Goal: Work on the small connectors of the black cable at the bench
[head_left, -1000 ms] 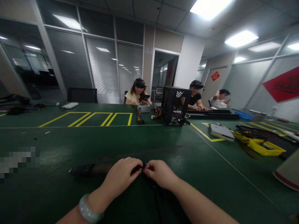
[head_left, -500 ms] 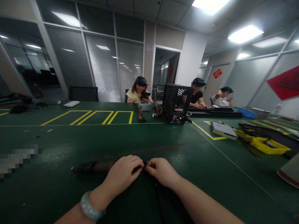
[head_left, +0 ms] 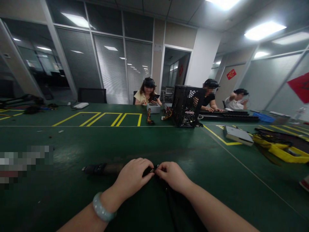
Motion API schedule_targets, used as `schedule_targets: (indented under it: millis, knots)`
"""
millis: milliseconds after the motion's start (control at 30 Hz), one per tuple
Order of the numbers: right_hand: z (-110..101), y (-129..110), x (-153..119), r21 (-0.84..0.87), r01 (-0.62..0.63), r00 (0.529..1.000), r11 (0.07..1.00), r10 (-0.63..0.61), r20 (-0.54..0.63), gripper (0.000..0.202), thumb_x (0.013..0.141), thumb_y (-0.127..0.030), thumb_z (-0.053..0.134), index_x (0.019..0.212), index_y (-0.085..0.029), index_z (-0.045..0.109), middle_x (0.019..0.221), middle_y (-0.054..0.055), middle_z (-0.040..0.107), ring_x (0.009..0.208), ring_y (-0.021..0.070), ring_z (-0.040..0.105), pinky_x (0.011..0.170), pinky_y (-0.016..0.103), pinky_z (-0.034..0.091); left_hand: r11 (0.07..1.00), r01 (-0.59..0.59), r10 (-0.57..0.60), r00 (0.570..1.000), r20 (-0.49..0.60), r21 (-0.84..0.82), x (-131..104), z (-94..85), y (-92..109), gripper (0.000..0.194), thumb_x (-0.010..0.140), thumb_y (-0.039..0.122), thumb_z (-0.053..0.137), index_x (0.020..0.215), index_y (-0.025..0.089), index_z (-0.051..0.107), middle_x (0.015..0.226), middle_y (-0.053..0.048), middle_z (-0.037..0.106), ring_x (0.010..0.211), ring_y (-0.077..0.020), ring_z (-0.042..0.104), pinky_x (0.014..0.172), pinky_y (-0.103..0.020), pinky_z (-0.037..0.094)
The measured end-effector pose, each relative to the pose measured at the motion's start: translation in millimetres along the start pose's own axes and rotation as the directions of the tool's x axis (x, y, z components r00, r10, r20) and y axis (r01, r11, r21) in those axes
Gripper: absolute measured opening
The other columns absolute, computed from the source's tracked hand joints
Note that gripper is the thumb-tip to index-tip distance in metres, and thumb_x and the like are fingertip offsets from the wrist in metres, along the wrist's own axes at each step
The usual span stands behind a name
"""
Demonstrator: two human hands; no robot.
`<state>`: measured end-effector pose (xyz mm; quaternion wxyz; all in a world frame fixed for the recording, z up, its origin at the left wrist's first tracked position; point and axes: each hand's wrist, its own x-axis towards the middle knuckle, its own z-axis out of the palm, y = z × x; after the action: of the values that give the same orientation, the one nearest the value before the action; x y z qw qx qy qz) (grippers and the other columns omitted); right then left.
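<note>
What looks like a dark electric screwdriver [head_left: 98, 169] lies across the green table, its thin metal tip pointing left. My left hand [head_left: 132, 174] is closed around its right end, where a small brassy connector end shows by the fingertips. Facing it, my right hand [head_left: 174, 175] pinches the end of a black cable [head_left: 169, 196], with a little metal visible at the fingers. The two hands almost touch, and whether the two ends are joined is hidden. From my right hand the cable runs down toward me. A pale bracelet [head_left: 102, 207] circles my left wrist.
An open black computer case [head_left: 187, 108] stands ahead, beside a power supply [head_left: 154, 108] with loose wires. A grey box [head_left: 238, 135] and a yellow tray [head_left: 287, 154] are at the right. Several people sit across the table. Yellow tape [head_left: 113, 120] marks the tabletop.
The view has turned slightly left, so everything sits further right. Between my fingertips the brassy connector end shows more clearly. Both hands keep their grips.
</note>
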<state>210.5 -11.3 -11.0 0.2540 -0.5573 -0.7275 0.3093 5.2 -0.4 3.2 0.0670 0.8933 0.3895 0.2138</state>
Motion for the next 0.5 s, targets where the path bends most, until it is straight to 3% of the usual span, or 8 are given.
schedule_targets:
  millis: [500]
  knots:
    - [3.0, 1.7, -0.8, -0.037, 0.026, 0.999, 0.999, -0.027, -0.021, 0.018, 0.086, -0.032, 0.059, 0.081, -0.021, 0.072, 0.072, -0.002, 0.069, 0.064, 0.0109, 0.058, 0.055, 0.019, 0.033, 1.000, 0.003, -0.003, 1.000, 0.023, -0.005, 2.1, 0.4, 0.1, 0.011, 0.087, 0.022, 0.057, 0.096, 0.026, 0.061, 0.098, 0.002, 0.064, 0.091, -0.0197, 0.057, 0.078, -0.033, 0.040]
